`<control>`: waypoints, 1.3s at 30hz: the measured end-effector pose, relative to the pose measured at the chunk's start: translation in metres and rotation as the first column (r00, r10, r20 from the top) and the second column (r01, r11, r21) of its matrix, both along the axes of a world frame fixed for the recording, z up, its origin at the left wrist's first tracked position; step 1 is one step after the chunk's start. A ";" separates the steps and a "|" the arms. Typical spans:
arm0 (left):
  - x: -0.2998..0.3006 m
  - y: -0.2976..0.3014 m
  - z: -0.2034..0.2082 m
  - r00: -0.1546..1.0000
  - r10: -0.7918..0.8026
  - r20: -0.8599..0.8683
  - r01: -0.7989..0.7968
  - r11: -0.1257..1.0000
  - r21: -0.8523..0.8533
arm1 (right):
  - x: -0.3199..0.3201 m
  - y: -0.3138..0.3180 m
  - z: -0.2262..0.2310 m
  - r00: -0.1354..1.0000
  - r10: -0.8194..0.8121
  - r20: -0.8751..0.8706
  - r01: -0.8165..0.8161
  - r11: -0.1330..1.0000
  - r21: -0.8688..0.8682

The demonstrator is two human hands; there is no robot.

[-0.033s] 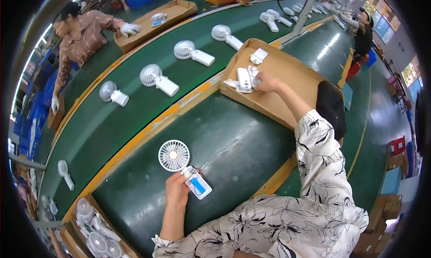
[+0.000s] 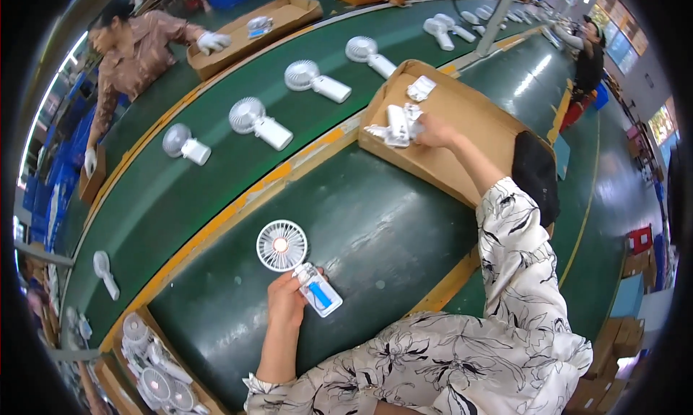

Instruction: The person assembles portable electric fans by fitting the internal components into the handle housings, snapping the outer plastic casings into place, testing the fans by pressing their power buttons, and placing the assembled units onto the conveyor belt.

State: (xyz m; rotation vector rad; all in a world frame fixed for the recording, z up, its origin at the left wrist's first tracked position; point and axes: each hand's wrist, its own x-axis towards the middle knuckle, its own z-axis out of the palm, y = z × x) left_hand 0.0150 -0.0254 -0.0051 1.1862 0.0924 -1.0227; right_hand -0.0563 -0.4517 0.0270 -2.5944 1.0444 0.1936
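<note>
My left hand is closed around the neck of a white handheld fan. Its handle lies open at the back, showing a blue battery inside. Over a shallow cardboard box, my right hand has its fingers bent onto a white plastic shell, with the fingertips partly hidden. Several similar white pieces lie next to that hand, among them an oblong cover. Another white piece sits farther back in the box.
A green conveyor belt carries several white fans. At lower left, another cardboard box holds more fans. A black cloth hangs over the right box's end. Across the belt, a person in white gloves reaches to a box; another person stands far right.
The white pieces under my right hand have shifted slightly, and the hand has moved a little. My left hand keeps the fan in nearly the same place.
</note>
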 end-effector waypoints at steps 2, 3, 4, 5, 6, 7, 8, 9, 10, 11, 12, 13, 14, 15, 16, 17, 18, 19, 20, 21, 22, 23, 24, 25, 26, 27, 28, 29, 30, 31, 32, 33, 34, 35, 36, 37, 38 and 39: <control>0.002 -0.002 -0.009 1.000 0.021 -0.006 -0.021 0.999 0.028 | -0.002 -0.003 -0.009 0.999 0.019 0.031 -0.016 0.997 -0.081; 0.002 -0.005 -0.006 1.000 0.013 0.006 -0.013 0.999 0.030 | -0.004 -0.003 -0.014 0.998 0.046 0.043 -0.040 0.991 -0.129; 0.004 -0.005 -0.008 1.000 0.000 0.006 0.000 0.998 0.059 | 0.003 -0.003 -0.007 0.994 0.087 -0.067 -0.092 0.993 -0.072; 0.004 -0.002 -0.005 1.000 0.000 0.010 0.000 1.000 0.028 | 0.005 0.000 -0.002 0.994 0.094 -0.054 -0.098 0.993 -0.063; 0.005 0.000 -0.008 1.000 0.009 -0.003 -0.009 1.000 -0.013 | 0.004 -0.006 -0.003 0.996 0.058 -0.062 -0.063 0.994 -0.092; 0.005 -0.003 0.001 1.000 0.012 -0.018 -0.012 1.000 0.008 | 0.002 -0.011 -0.012 0.998 0.055 0.037 -0.047 0.984 -0.173; 0.005 -0.007 0.007 0.999 -0.004 -0.048 0.004 1.000 0.007 | -0.003 -0.018 -0.018 0.989 0.045 0.138 -0.008 0.966 -0.257; 0.005 -0.007 0.006 0.998 0.005 -0.063 -0.005 1.000 -0.005 | -0.004 -0.019 -0.020 0.986 0.102 0.130 -0.062 0.957 -0.285; 0.006 -0.007 0.005 0.997 0.008 -0.073 -0.010 1.000 -0.023 | -0.004 -0.017 -0.018 0.980 0.155 0.126 -0.108 0.942 -0.318; 0.006 -0.005 0.005 0.996 0.017 -0.083 -0.019 1.000 -0.019 | -0.003 -0.015 -0.019 0.978 0.172 0.119 -0.128 0.942 -0.310; 0.005 -0.004 0.004 0.996 0.032 -0.089 -0.033 0.999 -0.014 | -0.002 -0.014 -0.018 0.986 0.073 0.150 -0.030 0.963 -0.269; 0.004 -0.003 0.002 0.995 0.032 -0.093 -0.034 0.999 -0.014 | -0.005 -0.012 -0.017 0.984 -0.034 0.175 0.074 0.971 -0.229; 0.003 -0.004 0.001 0.995 0.029 -0.096 -0.031 0.999 -0.017 | -0.009 -0.011 -0.016 0.985 -0.030 0.169 0.070 0.970 -0.231; 0.002 -0.006 0.002 0.994 0.028 -0.102 -0.030 0.999 -0.022 | -0.015 -0.011 -0.014 0.961 -0.046 0.274 0.140 0.933 -0.333; 0.000 -0.007 0.004 0.995 0.023 -0.096 -0.024 1.000 -0.009 | -0.022 -0.007 -0.013 0.925 -0.046 0.377 0.214 0.883 -0.417; 0.000 -0.004 0.006 0.996 0.029 -0.087 -0.028 1.000 0.010 | -0.023 0.010 -0.005 0.868 0.036 0.496 0.199 0.888 -0.414; -0.001 0.000 0.004 0.995 0.046 -0.090 -0.044 0.999 0.020 | -0.022 0.036 0.004 0.789 0.114 0.603 0.183 0.894 -0.408; -0.002 0.002 0.004 0.996 0.049 -0.076 -0.047 0.998 0.030 | -0.027 0.055 0.011 0.750 -0.005 0.662 0.123 0.983 -0.133; -0.003 0.003 0.002 0.997 0.044 -0.064 -0.042 0.999 0.035 | -0.033 0.078 0.018 0.720 -0.141 0.680 0.054 0.987 0.148; -0.003 0.004 0.001 0.996 0.050 -0.071 -0.047 0.998 0.037 | -0.029 0.126 0.027 0.584 -0.372 0.721 -0.051 0.870 0.491; -0.004 0.003 0.000 0.997 0.045 -0.062 -0.044 0.999 0.021 | -0.034 0.147 0.025 0.626 -0.401 0.669 -0.179 0.761 0.624; -0.004 0.001 -0.001 0.998 0.041 -0.052 -0.040 0.999 0.009 | -0.036 0.169 0.018 0.624 -0.420 0.659 -0.313 0.638 0.703; -0.006 0.001 -0.003 0.996 0.062 -0.065 -0.063 0.998 -0.013 | -0.033 0.191 0.016 0.701 -0.451 0.553 -0.296 0.522 0.800; -0.007 0.001 -0.003 0.996 0.060 -0.071 -0.061 0.998 -0.016 | -0.031 0.205 0.003 0.752 -0.449 0.483 -0.288 0.435 0.853; -0.008 0.000 -0.002 0.994 0.075 -0.080 -0.076 0.997 -0.003 | -0.030 0.218 -0.008 0.763 -0.475 0.438 -0.267 0.386 0.883; -0.009 -0.001 -0.002 0.992 0.091 -0.090 -0.091 0.996 0.010 | -0.030 0.227 -0.014 0.769 -0.469 0.433 -0.245 0.410 0.879; -0.013 0.001 0.000 0.989 0.106 -0.102 -0.107 0.994 -0.001 | -0.030 0.236 -0.019 0.779 -0.460 0.426 -0.226 0.427 0.875; -0.015 0.002 0.001 0.986 0.119 -0.115 -0.121 0.993 -0.013 | -0.032 0.243 -0.022 0.785 -0.440 0.435 -0.175 0.516 0.839; -0.018 0.003 0.002 0.984 0.129 -0.126 -0.136 0.990 -0.047 | -0.036 0.245 -0.020 0.844 -0.183 0.505 -0.190 0.777 0.600; -0.019 0.005 0.003 0.981 0.143 -0.134 -0.150 0.988 -0.046 | -0.039 0.247 -0.018 0.876 0.093 0.473 -0.251 0.925 0.284; -0.021 0.007 0.003 0.980 0.149 -0.134 -0.154 0.988 -0.029 | -0.044 0.257 -0.014 0.822 0.351 0.448 -0.303 0.936 -0.178; -0.023 0.009 0.003 0.979 0.153 -0.133 -0.156 0.988 -0.013 | -0.044 0.263 -0.009 0.814 0.396 0.425 -0.343 0.918 -0.198; -0.024 0.008 0.001 0.980 0.148 -0.130 -0.150 0.989 -0.006 | -0.044 0.265 -0.004 0.807 0.433 0.401 -0.372 0.901 -0.225; -0.025 0.008 0.002 0.980 0.148 -0.134 -0.152 0.988 -0.014 | -0.043 0.266 -0.005 0.769 0.480 0.422 -0.443 0.876 -0.189; -0.026 0.008 0.004 0.979 0.153 -0.134 -0.155 0.988 -0.007 | -0.041 0.269 -0.005 0.764 0.507 0.398 -0.481 0.860 -0.171; -0.028 0.008 0.005 0.979 0.156 -0.135 -0.157 0.988 0.000 | -0.040 0.270 -0.010 0.768 0.541 0.343 -0.510 0.840 -0.186; -0.029 0.008 0.004 0.979 0.152 -0.136 -0.156 0.988 -0.018 | -0.038 0.271 -0.013 0.767 0.574 0.288 -0.539 0.819 -0.198; -0.030 0.008 0.003 0.978 0.155 -0.139 -0.160 0.987 -0.026 | -0.038 0.274 -0.011 0.781 0.558 0.281 -0.520 0.830 -0.201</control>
